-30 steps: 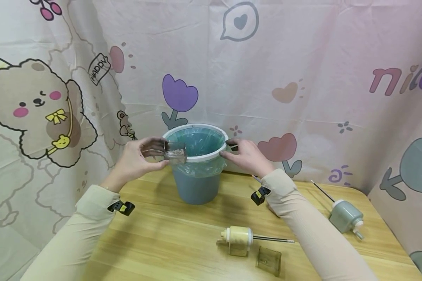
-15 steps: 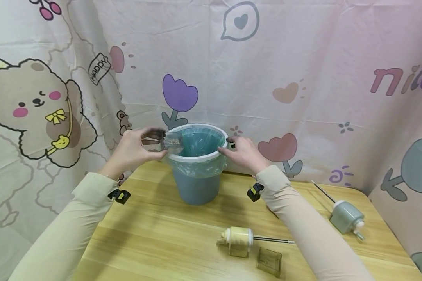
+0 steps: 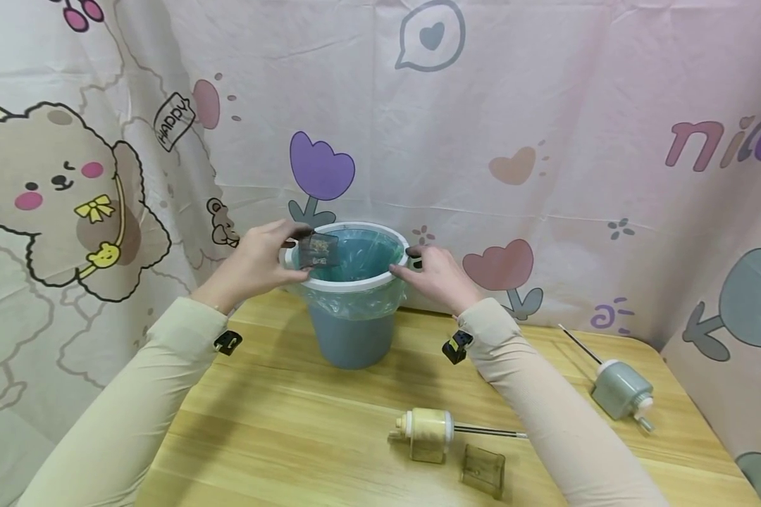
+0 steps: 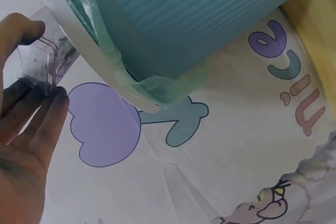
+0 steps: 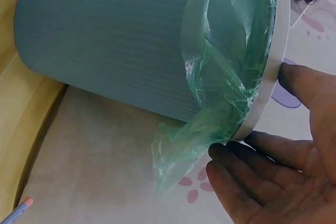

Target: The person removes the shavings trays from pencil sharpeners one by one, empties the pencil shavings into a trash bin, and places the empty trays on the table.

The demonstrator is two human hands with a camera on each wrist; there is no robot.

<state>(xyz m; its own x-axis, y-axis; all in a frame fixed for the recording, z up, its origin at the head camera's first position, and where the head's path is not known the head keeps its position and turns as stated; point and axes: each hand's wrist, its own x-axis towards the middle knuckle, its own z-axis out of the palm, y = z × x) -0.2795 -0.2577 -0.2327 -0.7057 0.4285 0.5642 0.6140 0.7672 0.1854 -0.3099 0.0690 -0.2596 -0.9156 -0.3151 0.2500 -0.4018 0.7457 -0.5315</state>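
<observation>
A small clear plastic shavings box [image 3: 319, 251] is pinched between thumb and fingers of my left hand [image 3: 261, 259]. It is tipped over the left side of the trash bin [image 3: 351, 338], and dark bits cling inside it. In the left wrist view the box [image 4: 37, 64] stands just outside the white rim. My right hand [image 3: 437, 276] pinches the bin's right rim; in the right wrist view the thumb lies on top and the fingers [image 5: 262, 171] below, by the green bag liner [image 5: 226, 72]. Fingertips of both hands are darkly smudged.
On the wooden table [image 3: 279, 422] lie a yellow hand-crank pencil sharpener [image 3: 430, 431] with dark pencils in it, a brownish clear box [image 3: 484, 470] and a grey sharpener [image 3: 621, 389] holding a pencil. Another pencil [image 5: 18, 211] shows at the table edge. A printed curtain [image 3: 418, 141] hangs behind.
My left hand has risen and moved right, bringing the shavings box from in front of the rim to over the bin's mouth and tipping it. The right hand stays at the rim.
</observation>
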